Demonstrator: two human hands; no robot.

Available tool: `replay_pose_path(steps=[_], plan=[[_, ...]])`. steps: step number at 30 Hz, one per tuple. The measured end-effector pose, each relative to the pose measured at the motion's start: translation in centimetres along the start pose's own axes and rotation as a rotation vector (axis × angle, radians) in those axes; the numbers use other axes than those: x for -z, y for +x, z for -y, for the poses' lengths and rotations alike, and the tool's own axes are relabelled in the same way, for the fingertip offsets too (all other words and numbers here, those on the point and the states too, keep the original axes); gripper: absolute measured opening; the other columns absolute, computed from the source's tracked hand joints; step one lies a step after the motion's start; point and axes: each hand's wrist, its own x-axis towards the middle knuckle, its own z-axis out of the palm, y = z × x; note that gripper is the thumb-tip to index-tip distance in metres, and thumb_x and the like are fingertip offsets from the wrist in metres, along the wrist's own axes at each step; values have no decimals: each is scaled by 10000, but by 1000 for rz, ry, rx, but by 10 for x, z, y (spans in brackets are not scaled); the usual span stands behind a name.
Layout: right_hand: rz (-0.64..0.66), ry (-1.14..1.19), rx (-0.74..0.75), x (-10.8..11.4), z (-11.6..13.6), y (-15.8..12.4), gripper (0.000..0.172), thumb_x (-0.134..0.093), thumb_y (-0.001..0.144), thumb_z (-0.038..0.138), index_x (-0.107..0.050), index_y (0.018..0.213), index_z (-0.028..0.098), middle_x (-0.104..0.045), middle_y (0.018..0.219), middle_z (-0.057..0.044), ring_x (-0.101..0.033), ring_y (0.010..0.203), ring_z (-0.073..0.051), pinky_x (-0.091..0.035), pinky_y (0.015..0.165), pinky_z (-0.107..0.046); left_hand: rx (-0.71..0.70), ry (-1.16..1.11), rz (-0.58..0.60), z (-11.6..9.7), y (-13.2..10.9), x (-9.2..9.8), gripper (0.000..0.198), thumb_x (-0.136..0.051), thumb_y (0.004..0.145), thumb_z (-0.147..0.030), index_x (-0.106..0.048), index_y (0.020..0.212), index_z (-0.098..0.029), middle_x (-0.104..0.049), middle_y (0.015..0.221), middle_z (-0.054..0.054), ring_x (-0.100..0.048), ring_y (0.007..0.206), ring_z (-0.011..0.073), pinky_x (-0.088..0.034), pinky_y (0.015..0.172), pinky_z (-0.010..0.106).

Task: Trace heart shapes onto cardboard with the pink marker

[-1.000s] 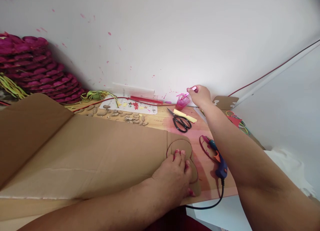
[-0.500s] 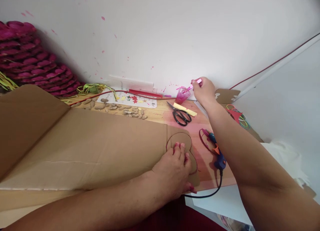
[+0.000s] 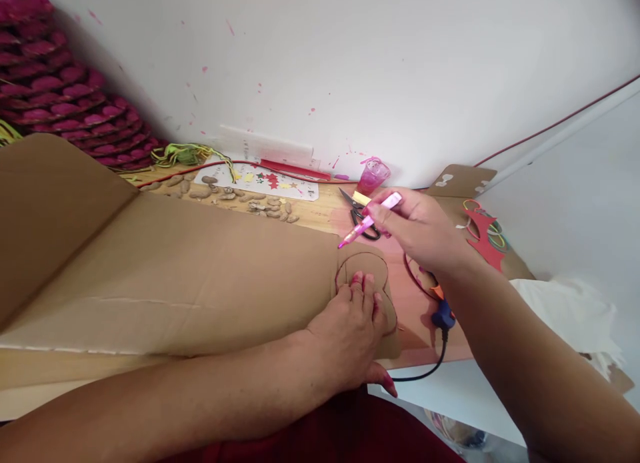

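The right hand has a narrow grip, thumb and fingers pinching a slim pink brush-like tool, its dark tip pointing down above the cardboard. The left hand has a wide grip, laid flat with the thumb stretched out past the near edge, fingers resting on a rounded two-lobed outline drawn at the cardboard's right end.

Just behind the right hand are scissors and a yellow strip, both partly covered. Beyond them, against the wall, a clear plastic cup stands on the counter; pink streaks its rim and sides, deepening lower down, but how much liquid it contains I cannot tell. A glue gun lies partly under the right forearm.

Past the cardboard's far edge, peanuts lie loose near a white sheet bearing small coloured stars. Yarn and overlapping magenta pieces sit farther left.
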Motion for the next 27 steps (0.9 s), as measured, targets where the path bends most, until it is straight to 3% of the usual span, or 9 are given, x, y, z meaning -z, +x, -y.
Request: replay_pose_path(steps=[9,17,27], plan=[[170,-254,234,-22,-7,-12,184,-558,957,301,-545,801,204,-536,648,42,-449,588,-115,-328,581,-280,12,-6,28,0,0,2,1223,-535,630,-938,-535,1383,26,-589,1353,341,-577,1264,433,-478,980,487],[214,-266,234,-26,-6,-18,188,-557,957,295,-517,796,208,-565,670,33,-484,608,-126,-327,603,-288,-9,5,12,0,-2,3,1157,-511,650,-939,-560,1322,2,-650,1249,304,-599,1190,432,-452,963,509],[268,-250,168,-29,-1,-18,135,-543,957,269,-543,837,208,-599,681,24,-514,640,-142,-337,635,-300,-9,45,16,3,1,10,1075,-512,655,-937,-587,1238,-37,-695,1099,234,-638,990,361,-427,961,504]])
